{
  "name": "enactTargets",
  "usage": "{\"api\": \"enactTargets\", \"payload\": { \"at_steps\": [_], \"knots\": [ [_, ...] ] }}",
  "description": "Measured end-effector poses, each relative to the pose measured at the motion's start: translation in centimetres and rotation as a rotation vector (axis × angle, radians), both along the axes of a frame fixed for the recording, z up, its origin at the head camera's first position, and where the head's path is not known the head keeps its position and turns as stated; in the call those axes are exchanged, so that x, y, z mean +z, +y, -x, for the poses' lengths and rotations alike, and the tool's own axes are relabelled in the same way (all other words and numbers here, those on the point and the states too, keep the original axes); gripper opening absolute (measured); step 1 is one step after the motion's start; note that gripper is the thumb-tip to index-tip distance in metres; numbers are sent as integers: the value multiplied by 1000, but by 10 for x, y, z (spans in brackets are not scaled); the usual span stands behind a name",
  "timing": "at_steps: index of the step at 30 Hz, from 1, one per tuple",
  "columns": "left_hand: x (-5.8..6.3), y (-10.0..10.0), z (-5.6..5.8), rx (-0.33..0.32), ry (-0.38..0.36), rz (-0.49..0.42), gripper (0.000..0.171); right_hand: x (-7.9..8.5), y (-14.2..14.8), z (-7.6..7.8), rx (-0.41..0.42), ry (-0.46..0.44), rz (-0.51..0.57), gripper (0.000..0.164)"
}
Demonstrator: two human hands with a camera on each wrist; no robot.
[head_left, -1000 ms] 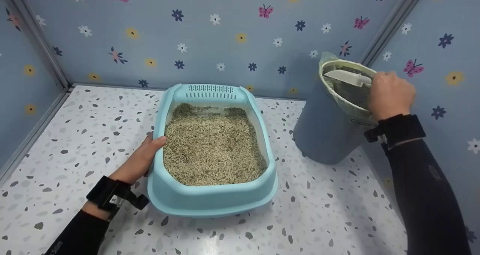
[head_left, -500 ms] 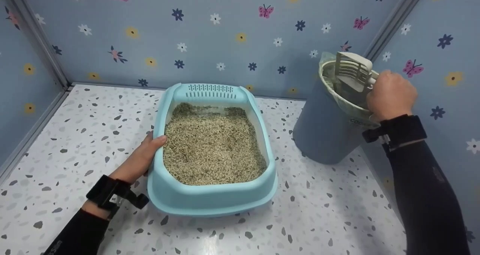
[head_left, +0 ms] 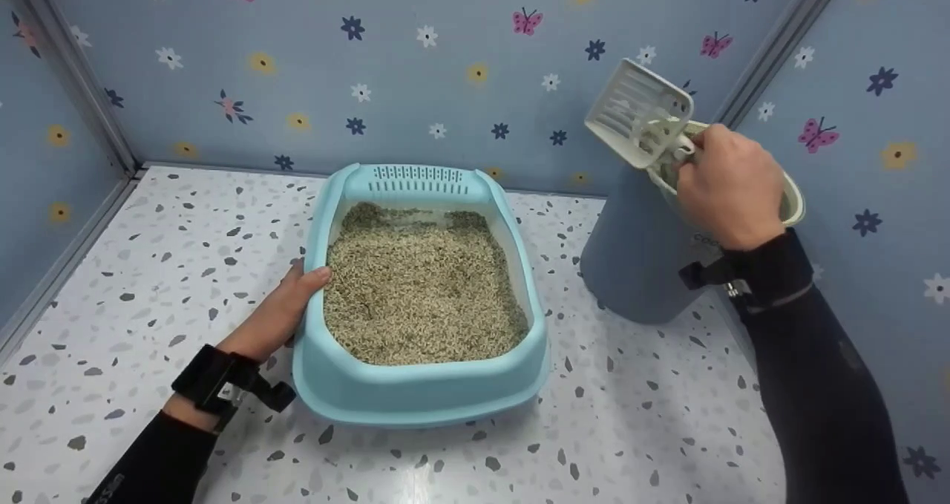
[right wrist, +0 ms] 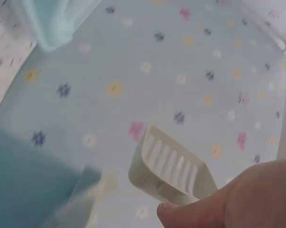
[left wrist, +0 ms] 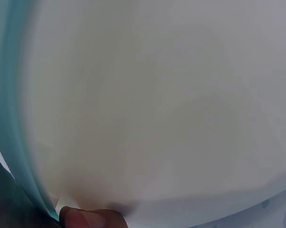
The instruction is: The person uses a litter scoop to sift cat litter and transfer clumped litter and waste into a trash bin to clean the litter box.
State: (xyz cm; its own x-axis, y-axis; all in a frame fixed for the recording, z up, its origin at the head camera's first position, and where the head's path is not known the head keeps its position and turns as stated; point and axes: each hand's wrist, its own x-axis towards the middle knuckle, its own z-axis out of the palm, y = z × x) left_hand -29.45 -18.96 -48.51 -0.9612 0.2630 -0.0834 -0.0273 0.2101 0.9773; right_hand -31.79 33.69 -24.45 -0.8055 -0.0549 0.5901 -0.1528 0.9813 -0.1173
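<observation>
A light blue litter box [head_left: 415,393] filled with tan granular litter [head_left: 423,296] stands on the floor. My left hand [head_left: 286,307] grips its left rim, thumb over the top edge and the other fingers hidden outside. In my right hand [head_left: 735,185] is the handle of a cream slotted litter scoop [head_left: 631,110], held above the grey-blue bin [head_left: 642,259]. The scoop's head tilts up past the bin's left rim, and its slots look bare in the right wrist view. That hand covers part of the bin's opening.
A pale liner bag [head_left: 794,200] folds over the bin's rim. Blue flowered panels [head_left: 445,66] wall in the back and both sides, with the bin close to the right corner. Speckled white floor [head_left: 148,266] surrounds the box.
My right hand has lifted the scoop out of the bin's mouth and moved left, turning the scoop's head up. The left hand and the litter box stay where they were.
</observation>
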Motion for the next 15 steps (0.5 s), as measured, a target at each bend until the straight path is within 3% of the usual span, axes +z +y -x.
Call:
{"api": "enactTargets", "payload": {
  "at_steps": [5,15],
  "knots": [
    [0,-1,0,2,4,1,94,-10,-37,-1,93,-51,-4,19],
    [0,-2,0,3,-14,19,97,-45,-112,13,246,-393,-59,28]
  ]
}}
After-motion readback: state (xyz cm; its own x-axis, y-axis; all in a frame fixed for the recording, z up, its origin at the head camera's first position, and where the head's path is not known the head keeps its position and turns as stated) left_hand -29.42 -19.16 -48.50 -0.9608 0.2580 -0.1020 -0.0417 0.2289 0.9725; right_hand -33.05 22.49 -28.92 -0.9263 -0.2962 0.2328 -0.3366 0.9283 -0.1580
